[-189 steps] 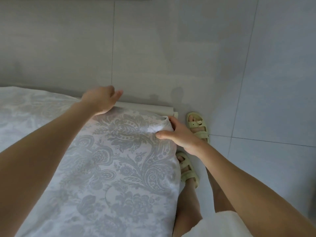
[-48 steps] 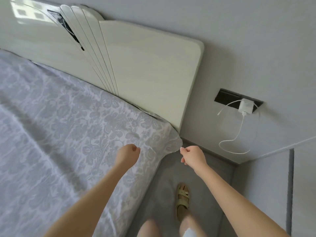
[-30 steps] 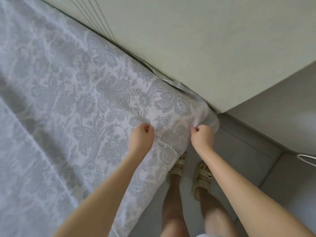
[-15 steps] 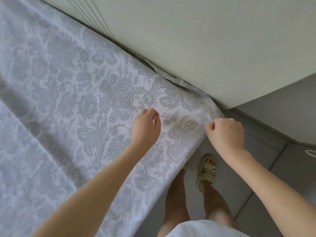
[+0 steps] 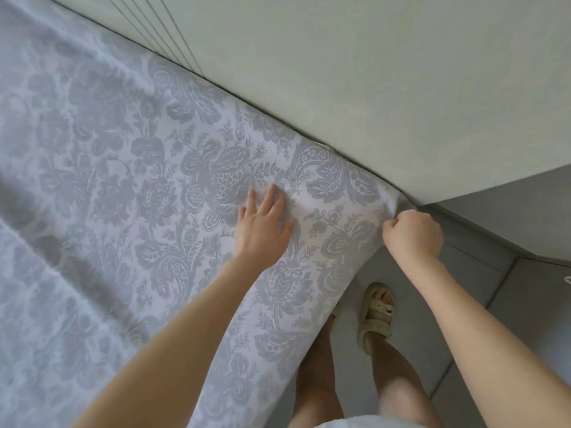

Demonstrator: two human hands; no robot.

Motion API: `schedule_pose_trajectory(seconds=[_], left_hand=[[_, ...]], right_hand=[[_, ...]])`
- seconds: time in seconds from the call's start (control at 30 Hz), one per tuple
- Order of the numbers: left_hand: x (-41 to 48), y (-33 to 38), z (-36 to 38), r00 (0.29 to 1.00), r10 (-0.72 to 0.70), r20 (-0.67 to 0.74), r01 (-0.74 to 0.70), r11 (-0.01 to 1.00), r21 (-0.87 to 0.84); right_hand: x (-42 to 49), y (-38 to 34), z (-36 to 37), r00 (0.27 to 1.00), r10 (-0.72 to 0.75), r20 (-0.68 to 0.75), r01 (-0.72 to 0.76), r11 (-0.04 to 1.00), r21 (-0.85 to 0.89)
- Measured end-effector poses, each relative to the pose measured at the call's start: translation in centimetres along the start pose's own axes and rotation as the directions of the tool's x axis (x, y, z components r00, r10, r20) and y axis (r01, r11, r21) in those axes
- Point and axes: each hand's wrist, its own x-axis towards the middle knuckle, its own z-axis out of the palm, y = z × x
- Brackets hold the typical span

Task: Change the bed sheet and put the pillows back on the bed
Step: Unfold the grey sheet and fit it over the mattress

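A white bed sheet with a grey floral pattern covers the mattress up to its corner by the headboard. My left hand lies flat on the sheet near that corner, fingers straight and spread. My right hand is a fist at the corner's edge, gripping the sheet where it folds over the side. No pillows are in view.
The pale cream headboard runs along the top and right of the mattress. Grey floor tiles lie to the right. My legs and a pale green sandal stand close against the bed's side.
My left hand has opened from a fist and now lies flat on the sheet. The right hand keeps its grip at the corner, and the corner fabric looks smoother.
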Motion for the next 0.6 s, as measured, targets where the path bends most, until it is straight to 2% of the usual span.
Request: schedule_pose_trajectory(seconds=[0.07, 0.1, 0.13, 0.2, 0.27, 0.3, 0.33, 0.37, 0.43, 0.47, 0.53, 0.6], left_hand=[[0.7, 0.2, -0.3, 0.992, 0.081, -0.094, -0.082, 0.997, -0.008], [1.1, 0.3, -0.4, 0.985, 0.114, -0.127, -0.118, 0.993, -0.024], [1.8, 0.5, -0.6, 0.979, 0.140, -0.149, -0.146, 0.989, -0.034], [2.8, 1.0, -1.0, 0.971, 0.175, -0.165, -0.183, 0.982, -0.035], [3.8, 1.5, -1.3, 0.960, 0.215, -0.178, -0.220, 0.976, -0.006], [4.2, 1.7, -1.5, 0.952, 0.243, -0.186, -0.244, 0.970, 0.016], [4.5, 1.9, -1.7, 0.943, 0.272, -0.192, -0.269, 0.962, 0.041], [4.8, 2.0, -1.8, 0.935, 0.299, -0.191, -0.291, 0.954, 0.069], [5.4, 2.3, -2.1, 0.924, 0.343, -0.172, -0.329, 0.938, 0.107], [5.7, 2.5, -2.2, 0.914, 0.370, -0.168, -0.355, 0.928, 0.114], [5.8, 3.0, -2.4, 0.886, 0.423, -0.189, -0.406, 0.906, 0.124], [5.3, 3.0, -2.3, 0.844, 0.473, -0.255, -0.453, 0.881, 0.135]], right_hand=[[0.2, 0.4, -0.2, 0.993, 0.056, -0.106, -0.047, 0.996, 0.081], [0.4, 0.4, -0.4, 0.989, 0.101, -0.108, -0.082, 0.984, 0.161], [0.9, 0.2, -0.4, 0.988, 0.144, -0.047, -0.124, 0.946, 0.300], [1.7, -0.5, -0.3, 0.961, 0.196, 0.193, -0.274, 0.735, 0.620], [2.1, -1.2, -0.4, 0.904, 0.207, 0.375, -0.427, 0.504, 0.751], [2.1, -1.3, -0.4, 0.900, 0.209, 0.383, -0.436, 0.451, 0.779], [2.0, -1.2, -0.3, 0.915, 0.211, 0.343, -0.403, 0.441, 0.802], [1.7, -1.0, -0.3, 0.941, 0.223, 0.255, -0.334, 0.489, 0.806], [0.5, -0.7, -0.8, 0.969, 0.247, -0.023, -0.167, 0.717, 0.677], [-0.4, -0.6, -1.3, 0.955, 0.224, -0.193, -0.073, 0.812, 0.578], [-2.1, -0.6, -2.7, 0.860, 0.107, -0.499, 0.137, 0.894, 0.427], [-3.4, -0.4, -3.8, 0.718, -0.007, -0.696, 0.287, 0.914, 0.287]])
